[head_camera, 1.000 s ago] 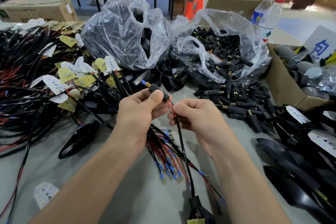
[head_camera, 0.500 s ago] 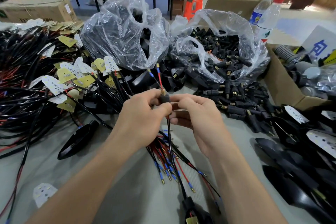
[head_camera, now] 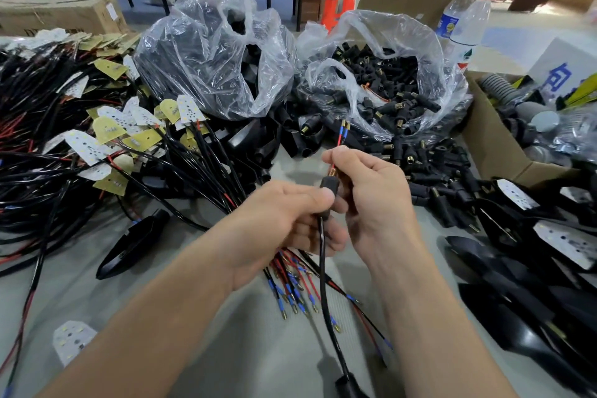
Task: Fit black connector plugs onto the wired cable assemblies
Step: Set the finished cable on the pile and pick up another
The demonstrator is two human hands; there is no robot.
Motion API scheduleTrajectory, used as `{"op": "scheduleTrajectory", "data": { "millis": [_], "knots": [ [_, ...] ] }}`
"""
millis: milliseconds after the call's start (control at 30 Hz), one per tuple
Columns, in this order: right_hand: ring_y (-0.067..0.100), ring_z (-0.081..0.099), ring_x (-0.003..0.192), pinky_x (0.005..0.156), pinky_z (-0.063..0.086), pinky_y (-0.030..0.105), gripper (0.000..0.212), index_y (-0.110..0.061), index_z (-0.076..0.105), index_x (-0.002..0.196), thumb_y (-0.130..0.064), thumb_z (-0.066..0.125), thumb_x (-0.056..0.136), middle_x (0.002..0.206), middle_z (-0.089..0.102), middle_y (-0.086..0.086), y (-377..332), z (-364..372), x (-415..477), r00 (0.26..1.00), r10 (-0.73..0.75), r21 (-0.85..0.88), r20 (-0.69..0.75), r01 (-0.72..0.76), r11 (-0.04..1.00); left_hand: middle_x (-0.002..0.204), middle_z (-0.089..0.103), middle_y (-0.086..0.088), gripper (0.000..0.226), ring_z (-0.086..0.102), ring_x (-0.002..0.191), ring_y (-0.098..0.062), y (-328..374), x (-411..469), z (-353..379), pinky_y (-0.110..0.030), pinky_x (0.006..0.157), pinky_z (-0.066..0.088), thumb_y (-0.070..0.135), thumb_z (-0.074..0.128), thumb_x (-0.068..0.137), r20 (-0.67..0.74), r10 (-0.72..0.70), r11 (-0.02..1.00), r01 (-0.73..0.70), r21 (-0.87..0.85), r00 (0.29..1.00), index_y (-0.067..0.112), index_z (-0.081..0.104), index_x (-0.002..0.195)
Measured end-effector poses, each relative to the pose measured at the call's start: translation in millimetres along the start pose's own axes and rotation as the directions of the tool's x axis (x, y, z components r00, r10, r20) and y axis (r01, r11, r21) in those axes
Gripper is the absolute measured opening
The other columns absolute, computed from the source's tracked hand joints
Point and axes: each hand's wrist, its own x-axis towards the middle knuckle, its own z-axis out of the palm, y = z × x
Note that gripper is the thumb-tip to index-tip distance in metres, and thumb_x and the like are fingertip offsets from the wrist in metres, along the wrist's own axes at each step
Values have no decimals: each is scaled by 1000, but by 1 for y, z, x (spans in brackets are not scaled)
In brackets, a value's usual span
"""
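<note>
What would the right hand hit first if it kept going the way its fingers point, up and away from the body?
Probably the open plastic bag of black connector plugs just beyond the right hand; depth is unclear, and loose plugs on the table may come first.

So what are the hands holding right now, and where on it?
The left hand pinches the black connector plug by its body; the right hand grips the red and blue wires above it.

Left of the open bag of plugs (head_camera: 387,81) stands another bag (head_camera: 219,52); a box (head_camera: 494,152) sits right, loose plugs (head_camera: 429,168) before it.
</note>
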Motion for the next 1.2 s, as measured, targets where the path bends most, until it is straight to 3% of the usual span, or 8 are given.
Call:
{"op": "scheduleTrajectory", "data": {
  "millis": [100, 367, 533, 633, 900, 1000, 1100, 1200],
  "knots": [
    [12, 31, 32, 38, 28, 16, 32, -16, 77, 68, -17, 64, 98, 46, 40, 2, 2, 3, 0, 1000, 2, 33, -1, -2, 999, 77, 72, -21, 31, 72, 68, -29, 3, -5, -4, -34, 67, 61, 24, 52, 91, 147, -49, 976, 79, -203, 988, 1, 72, 94],
    [7, 38, 37, 38, 28, 17, 26, -5, 70, 73, -3, 60, 97, 46, 47, -2, -1, -26, 29, 919, -43, 153, -393, 112, 982, 89, 75, -18, 25, 73, 80, -25, -9, -5, 6, -36, 82, 61, 18, 43, 108, 208, -156, 986, 140, 88, 966, 5, 62, 98],
    [8, 41, 36, 38, 32, 19, 28, -6, 69, 70, -4, 60, 96, 44, 49, -3, -2, -42, 39, 858, -127, 96, -498, 200, 975, 103, 77, -22, 20, 68, 115, -41, -12, -3, -4, -49, 113, 46, 19, 50, 105, 239, -212, 969, 172, 178, 948, 8, 63, 95],
    [8, 41, 36, 38, 34, 20, 29, -7, 70, 71, -6, 60, 97, 44, 50, -4, -5, -48, 42, 846, -169, 70, -506, 236, 969, 107, 76, -22, 22, 70, 110, -35, -12, -3, -8, -49, 114, 43, 27, 53, 95, 296, -249, 963, 202, 181, 922, 8, 63, 96],
    [4, 44, 40, 40, 36, 19, 29, -7, 68, 71, -4, 60, 98, 46, 51, -6, -8, -63, 49, 822, -126, 113, -555, 224, 968, 108, 74, -26, 22, 66, 100, -39, -6, -7, -33, -50, 97, 53, 26, 52, 99, 387, -297, 948, 220, 230, 873, 8, 65, 95],
    [6, 46, 42, 41, 37, 21, 27, -6, 69, 72, -5, 60, 98, 48, 53, -4, -6, -63, 48, 817, -124, 116, -563, 226, 967, 92, 72, -29, 22, 69, 79, -39, -2, -10, -38, -46, 73, 60, 26, 55, 99, 396, -320, 947, 282, 154, 860, 7, 65, 94],
    [10, 46, 44, 43, 34, 22, 30, -8, 69, 78, -18, 56, 103, 54, 57, 0, -7, -57, 47, 891, -25, 204, -453, 131, 970, 81, 67, -25, 22, 66, 55, -30, 0, -10, -38, -35, 56, 56, 25, 56, 96, 337, -278, 960, 267, 78, 900, 4, 63, 96],
    [13, 48, 50, 49, 35, 23, 28, -14, 73, 91, -40, 62, 96, 72, 64, 6, -3, -41, 32, 992, 123, -115, -13, -124, 986, 79, 65, -23, 24, 63, 53, -28, 1, -8, -37, -34, 55, 54, 21, 51, 103, 274, -200, 979, 182, 89, 941, 1, 64, 103]
  ]
}}
